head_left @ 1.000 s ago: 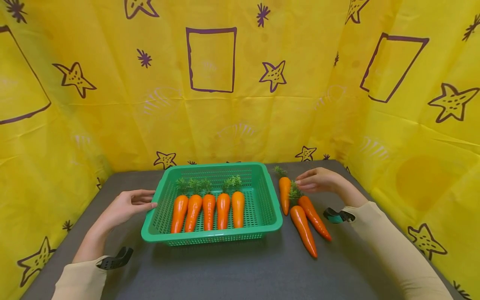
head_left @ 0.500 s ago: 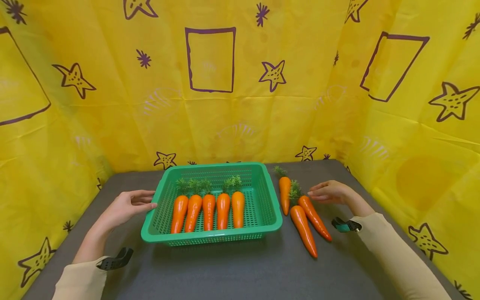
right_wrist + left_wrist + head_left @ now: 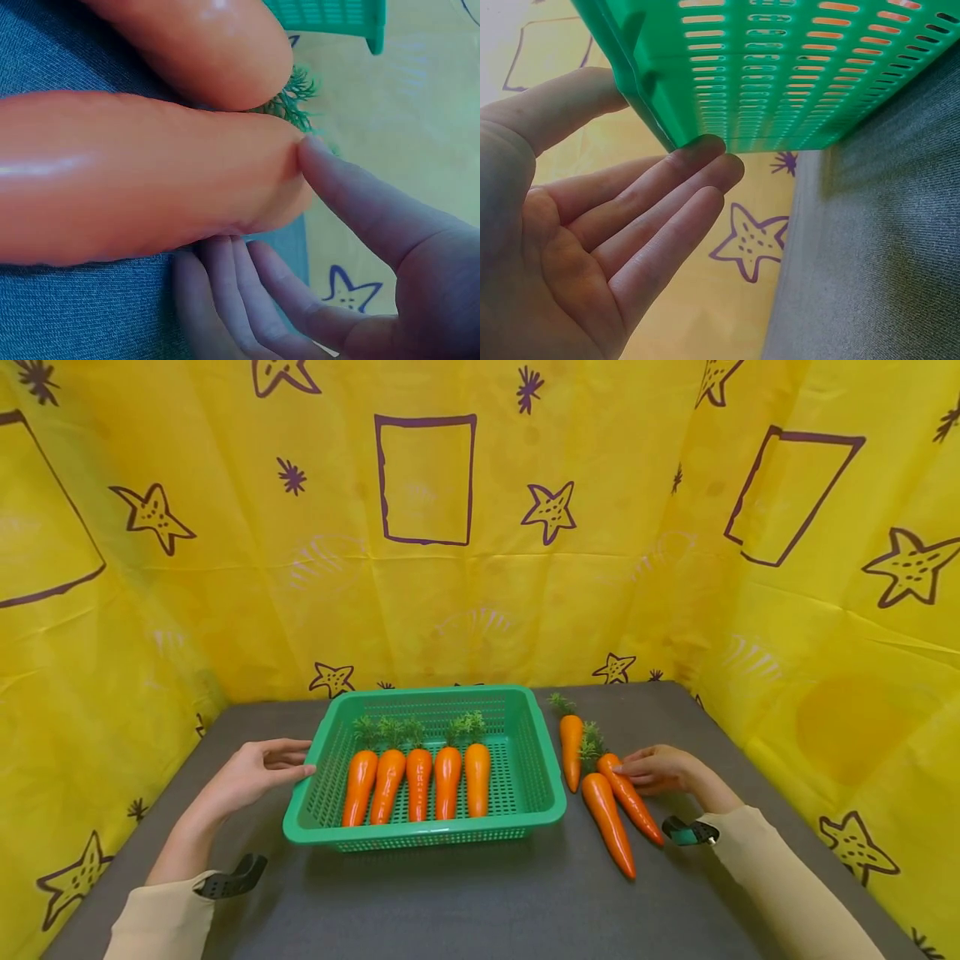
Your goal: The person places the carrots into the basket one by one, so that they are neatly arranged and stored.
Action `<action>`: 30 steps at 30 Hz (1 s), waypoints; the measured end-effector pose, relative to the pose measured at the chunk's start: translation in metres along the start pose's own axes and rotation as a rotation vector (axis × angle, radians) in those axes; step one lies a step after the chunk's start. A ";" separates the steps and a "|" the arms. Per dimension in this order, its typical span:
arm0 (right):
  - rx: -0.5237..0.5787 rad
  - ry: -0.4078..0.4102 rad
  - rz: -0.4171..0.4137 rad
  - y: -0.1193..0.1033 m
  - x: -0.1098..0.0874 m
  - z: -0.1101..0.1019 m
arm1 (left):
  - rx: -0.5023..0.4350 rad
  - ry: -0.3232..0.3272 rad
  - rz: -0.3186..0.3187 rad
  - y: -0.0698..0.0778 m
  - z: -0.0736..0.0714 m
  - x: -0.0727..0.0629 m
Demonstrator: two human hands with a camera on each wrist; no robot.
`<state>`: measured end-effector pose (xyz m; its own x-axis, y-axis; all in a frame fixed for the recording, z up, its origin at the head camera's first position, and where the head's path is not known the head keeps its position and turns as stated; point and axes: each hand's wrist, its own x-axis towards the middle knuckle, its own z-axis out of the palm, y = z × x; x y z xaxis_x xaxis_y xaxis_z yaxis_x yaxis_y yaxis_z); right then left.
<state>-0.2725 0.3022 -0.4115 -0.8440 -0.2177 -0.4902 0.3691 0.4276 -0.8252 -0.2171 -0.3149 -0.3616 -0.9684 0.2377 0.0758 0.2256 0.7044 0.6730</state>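
Note:
My left hand [image 3: 251, 774] touches the left rim of the green plastic basket [image 3: 420, 837]; in the left wrist view, its fairly straight fingers [image 3: 660, 251] meet the slotted wall and the thumb lies by the rim. Several carrots [image 3: 417, 781] with leafy green tops lie side by side in the basket. To its right are three more on the table. My right hand [image 3: 663, 772] pinches the rightmost carrot [image 3: 633, 806] near its leafy end, thumb [image 3: 352, 195] on one side and fingertips on the other. The second carrot [image 3: 607, 827] lies beside it, and the third carrot [image 3: 571, 747] lies farther back.
A dark grey cloth covers the table [image 3: 450, 910]. Yellow curtain walls [image 3: 480, 593] with purple star drawings stand behind and on both sides. Each wrist wears a dark strap [image 3: 232, 878].
My right hand has drawn back from the leafy tops, toward me and to the right, then closed in on the rightmost carrot. The left hand, basket and carrots have stayed in place.

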 end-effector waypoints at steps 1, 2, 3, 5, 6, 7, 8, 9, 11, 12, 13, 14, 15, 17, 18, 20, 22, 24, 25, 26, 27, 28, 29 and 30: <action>0.005 0.003 0.011 0.000 0.000 0.001 | 0.000 -0.001 0.000 0.000 0.000 0.000; -0.005 -0.002 0.016 0.000 0.000 0.001 | 0.001 -0.001 -0.001 0.000 0.000 0.000; -0.004 -0.001 0.026 0.000 0.000 0.002 | 0.002 -0.001 0.000 0.000 0.000 0.000; -0.011 0.005 0.037 -0.001 -0.001 0.004 | 0.004 -0.001 0.000 0.000 0.000 0.000; -0.021 0.005 0.037 -0.001 -0.001 0.005 | 0.004 0.000 0.001 0.000 0.000 -0.001; -0.035 0.006 0.038 -0.002 -0.001 0.005 | 0.004 0.000 0.002 0.000 0.000 0.000; -0.052 0.006 0.038 -0.002 -0.001 0.006 | 0.005 0.000 0.004 0.000 0.000 0.000; -0.058 0.013 0.044 -0.003 -0.001 0.007 | 0.006 0.000 0.005 -0.001 0.000 0.000; -0.076 0.016 0.048 -0.004 -0.001 0.009 | 0.006 0.001 0.008 -0.001 0.000 0.000; -0.081 0.016 0.050 -0.005 -0.001 0.009 | 0.006 0.001 0.009 -0.001 0.000 0.000; -0.084 0.016 0.052 -0.005 -0.001 0.009 | 0.007 0.000 0.009 -0.001 0.000 0.000; -0.084 0.017 0.055 -0.005 -0.001 0.010 | 0.008 0.000 0.009 -0.001 0.000 0.000; -0.087 0.013 0.053 -0.005 -0.001 0.010 | 0.008 -0.001 0.009 -0.002 0.000 0.000; -0.091 0.008 0.051 -0.005 -0.002 0.010 | 0.008 -0.001 0.011 -0.002 0.000 0.001; -0.093 0.007 0.050 -0.005 -0.003 0.010 | 0.009 -0.001 0.011 -0.002 0.000 0.001; -0.100 0.008 0.048 -0.006 -0.004 0.010 | 0.010 -0.001 0.013 -0.002 0.000 0.002; -0.104 0.016 0.046 -0.007 -0.006 0.010 | 0.012 0.000 0.013 -0.002 0.000 0.002; -0.109 0.023 0.044 -0.008 -0.006 0.010 | 0.012 0.000 0.011 -0.002 0.000 0.002; -0.106 0.030 0.046 -0.008 -0.007 0.010 | 0.011 0.000 0.011 -0.002 0.000 0.002; -0.106 0.032 0.044 -0.009 -0.007 0.010 | 0.009 0.002 0.010 -0.002 0.000 0.002; -0.106 0.033 0.041 -0.009 -0.007 0.010 | 0.009 0.001 0.010 -0.002 0.000 0.002; -0.105 0.031 0.036 -0.009 -0.007 0.009 | 0.008 0.002 0.010 -0.002 0.000 0.002; -0.095 0.033 0.036 -0.009 -0.007 0.009 | 0.009 0.002 0.010 -0.002 0.000 0.001; -0.085 0.036 0.037 -0.009 -0.007 0.010 | 0.010 0.002 0.010 -0.002 0.000 0.001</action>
<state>-0.2665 0.2915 -0.4039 -0.8445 -0.1698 -0.5080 0.3670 0.5075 -0.7796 -0.2189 -0.3165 -0.3627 -0.9663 0.2434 0.0838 0.2361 0.7086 0.6650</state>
